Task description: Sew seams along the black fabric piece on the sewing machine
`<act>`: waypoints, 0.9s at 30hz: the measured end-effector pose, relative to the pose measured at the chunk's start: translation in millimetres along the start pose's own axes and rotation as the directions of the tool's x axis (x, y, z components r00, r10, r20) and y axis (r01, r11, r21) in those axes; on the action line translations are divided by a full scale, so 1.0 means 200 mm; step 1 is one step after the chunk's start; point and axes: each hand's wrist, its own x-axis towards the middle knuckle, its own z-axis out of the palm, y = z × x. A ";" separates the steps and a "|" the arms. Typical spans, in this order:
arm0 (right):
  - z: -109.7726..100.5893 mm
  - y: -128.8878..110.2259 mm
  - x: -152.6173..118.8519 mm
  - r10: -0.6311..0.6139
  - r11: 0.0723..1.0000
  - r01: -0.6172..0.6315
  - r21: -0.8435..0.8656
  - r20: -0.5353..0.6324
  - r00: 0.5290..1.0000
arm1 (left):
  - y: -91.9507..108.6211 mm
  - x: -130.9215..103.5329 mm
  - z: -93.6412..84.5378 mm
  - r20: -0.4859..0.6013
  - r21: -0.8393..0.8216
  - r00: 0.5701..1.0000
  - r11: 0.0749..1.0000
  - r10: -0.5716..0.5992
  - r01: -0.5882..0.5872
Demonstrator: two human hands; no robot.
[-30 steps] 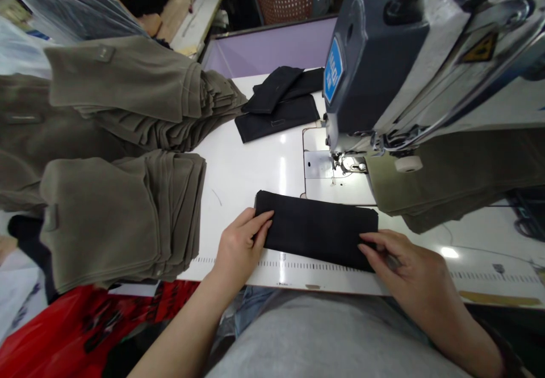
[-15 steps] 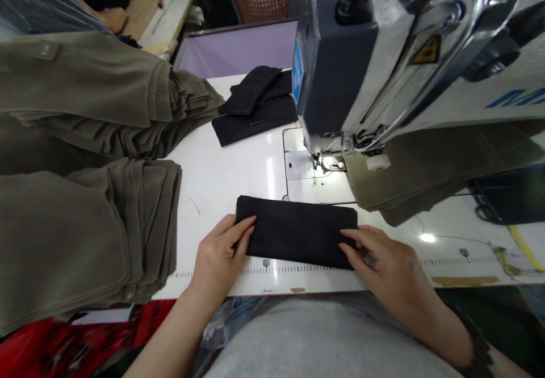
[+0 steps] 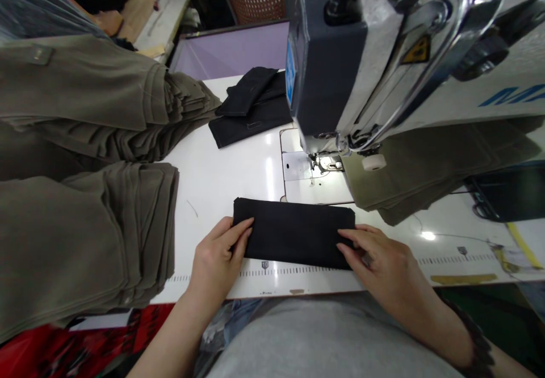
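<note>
A folded black fabric piece (image 3: 296,233), roughly rectangular, lies flat near the front edge of the white sewing table (image 3: 225,168). Its left end is pinched by my left hand (image 3: 219,259), thumb and forefinger on top of the cloth. My right hand (image 3: 381,259) grips the right end the same way. Just beyond the cloth is the sewing machine's needle area (image 3: 317,162), apart from both hands. The undersides of the fabric and the fingers beneath it are hidden.
Olive fabric stacks (image 3: 76,230) cover the left side. Behind lie black fabric pieces (image 3: 251,111). The sewing machine head (image 3: 327,60) rises at right, with more olive cloth (image 3: 426,162) under its arm. A dark phone-like object (image 3: 511,193) sits farther right.
The whole view has shifted slightly. Both hands keep their pinch on the black fabric piece, which stays in about the same place on the table.
</note>
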 end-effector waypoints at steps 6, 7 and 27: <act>-0.01 0.00 0.01 -0.002 1.000 0.002 -0.031 0.016 1.000 | 0.00 0.00 0.00 0.005 -0.020 1.000 1.000 -0.010 0.010; -0.01 0.00 0.01 -0.004 0.999 0.004 -0.033 0.019 1.000 | 0.00 0.00 0.00 0.007 -0.027 1.000 1.000 -0.016 0.017; 0.03 0.12 -0.05 -0.110 0.981 0.112 -0.159 0.021 0.994 | 0.02 0.00 -0.02 0.142 -0.164 0.962 0.953 -0.233 0.255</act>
